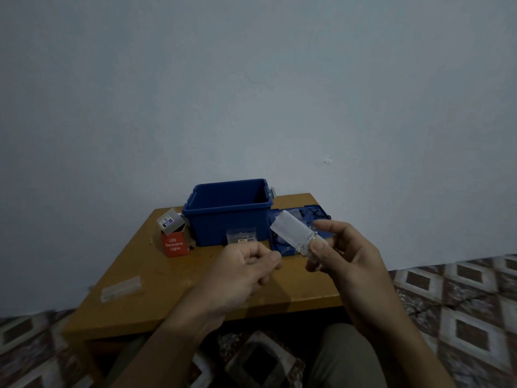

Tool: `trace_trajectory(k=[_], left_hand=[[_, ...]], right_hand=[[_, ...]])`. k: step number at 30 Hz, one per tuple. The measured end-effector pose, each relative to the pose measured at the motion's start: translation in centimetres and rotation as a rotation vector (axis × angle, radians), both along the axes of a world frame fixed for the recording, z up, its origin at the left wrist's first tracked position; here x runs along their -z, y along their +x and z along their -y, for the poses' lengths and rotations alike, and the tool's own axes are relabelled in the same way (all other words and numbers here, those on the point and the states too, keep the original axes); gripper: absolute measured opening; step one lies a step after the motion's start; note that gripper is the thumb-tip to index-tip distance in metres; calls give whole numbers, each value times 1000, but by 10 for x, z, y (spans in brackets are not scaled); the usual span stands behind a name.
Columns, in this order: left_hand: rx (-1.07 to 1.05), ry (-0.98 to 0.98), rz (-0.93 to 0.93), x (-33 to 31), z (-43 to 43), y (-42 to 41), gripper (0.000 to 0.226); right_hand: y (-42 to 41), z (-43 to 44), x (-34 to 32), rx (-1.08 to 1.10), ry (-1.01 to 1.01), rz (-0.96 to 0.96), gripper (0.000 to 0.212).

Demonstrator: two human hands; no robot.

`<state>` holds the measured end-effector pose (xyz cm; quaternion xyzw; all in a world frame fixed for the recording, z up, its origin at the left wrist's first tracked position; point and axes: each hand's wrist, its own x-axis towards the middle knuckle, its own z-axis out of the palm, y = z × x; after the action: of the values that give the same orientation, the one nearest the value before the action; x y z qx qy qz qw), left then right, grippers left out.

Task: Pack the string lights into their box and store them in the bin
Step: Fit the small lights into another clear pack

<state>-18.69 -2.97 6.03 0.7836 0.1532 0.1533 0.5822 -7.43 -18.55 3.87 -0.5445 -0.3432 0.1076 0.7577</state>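
Note:
My right hand (347, 256) holds a clear plastic bag (293, 232) above the table, pinched between thumb and fingers; thin string lights seem to sit in its lower end. My left hand (249, 268) is closed to the left of the bag, its fingertips pinched together, possibly on a thin wire that I cannot make out. A red box (174, 245) marked "LED Decorative Lights" stands open at the back left of the table. The open blue bin (229, 211) stands behind my hands. Its blue lid (305, 219) lies flat to the right of it.
A small wooden table (156, 275) stands against a pale wall. Another clear packet (241, 236) leans at the bin's front. A flat clear plastic strip (120, 288) lies near the table's left edge. Patterned floor surrounds the table; my knee (347, 357) is at the bottom.

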Motion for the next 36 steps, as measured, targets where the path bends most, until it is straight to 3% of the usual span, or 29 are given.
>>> trace_trajectory(k=[5,10,13,16,20,26,30,36], left_hand=[[25,135,-126,-5,-9,-3,28],[126,174,-225,-9,-20,-5,21],[267,200,-274,-20,-30,-7,17],[413,268,-335,-36,-34,-8,26],[392,452,-336,-55,-29,-6,30],[170,716,-247,-60,-9,-9,29],[42,646,-131,-52,6,-17,23],[-70,309,-13,-38,18,-22,12]], right_hand=[[-1,0,-1,-75,32,-70,34],[1,6,-3,-330,34,-131,38],[2,15,-5,-526,-77,-77,32],[-2,21,-10,-610,-248,52,18],[-7,16,-12,-531,-397,189,16],[-9,9,-7,-198,-517,388,14],[-14,5,-8,53,-454,489,15],[-18,2,-7,224,-321,540,22]])
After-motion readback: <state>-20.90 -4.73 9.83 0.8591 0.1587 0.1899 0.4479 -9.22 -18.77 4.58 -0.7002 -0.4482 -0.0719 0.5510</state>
